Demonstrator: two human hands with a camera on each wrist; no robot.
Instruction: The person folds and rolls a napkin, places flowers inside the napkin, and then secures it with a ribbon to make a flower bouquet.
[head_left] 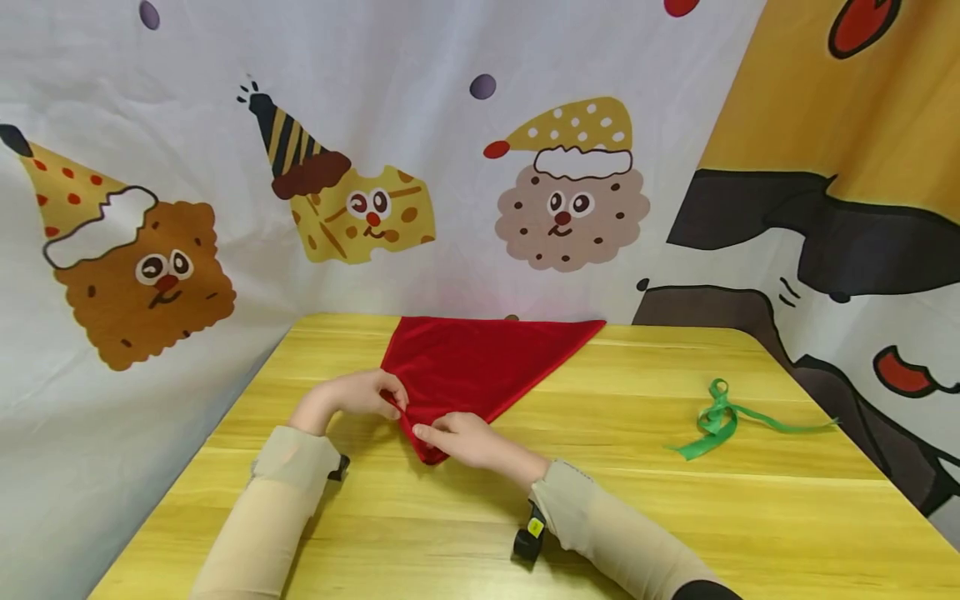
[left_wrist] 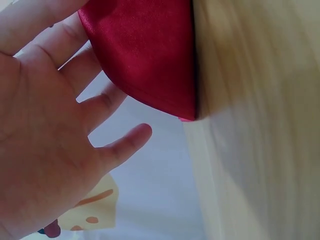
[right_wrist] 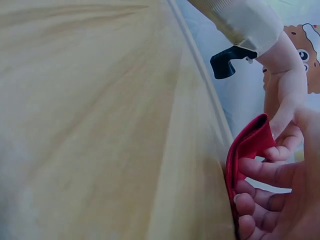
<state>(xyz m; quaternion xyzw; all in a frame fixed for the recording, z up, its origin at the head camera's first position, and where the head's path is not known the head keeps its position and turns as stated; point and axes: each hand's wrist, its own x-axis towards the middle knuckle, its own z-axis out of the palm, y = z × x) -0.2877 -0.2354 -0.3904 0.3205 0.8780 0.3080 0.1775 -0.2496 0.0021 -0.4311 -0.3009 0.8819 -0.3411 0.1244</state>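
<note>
A yellow wood-grained table point(head_left: 787, 517) is extending beneath the left hand point(head_left: 367, 394) and right hand point(head_left: 467, 438). A folded red cloth point(head_left: 472, 358) with a tapering corner is lying on it, spreading forward from both hands. A thin, looped green ribbon point(head_left: 714, 440) is resting well rightward of them.

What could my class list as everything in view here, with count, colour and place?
Cloth: one, red, on the table, under both hands
Ribbon: one, green, on the table's right side
Table: one, yellow wood, under the cloth
Backdrop: one, mostly white, behind the table
Printed square biscuit: one, brown, backdrop left
Printed cheese: one, yellow, left of centre
Printed round biscuit: one, pinkish, right of centre
Printed large figure: one, black, white and yellow, far right
Printed dots: several, purple and red among them, backdrop
Wrist devices: two, black, one per wrist
Sleeves: two, beige, one per arm
Left hand: one, bare, pinching the cloth's left edge
Right hand: one, bare, holding its near corner
</note>
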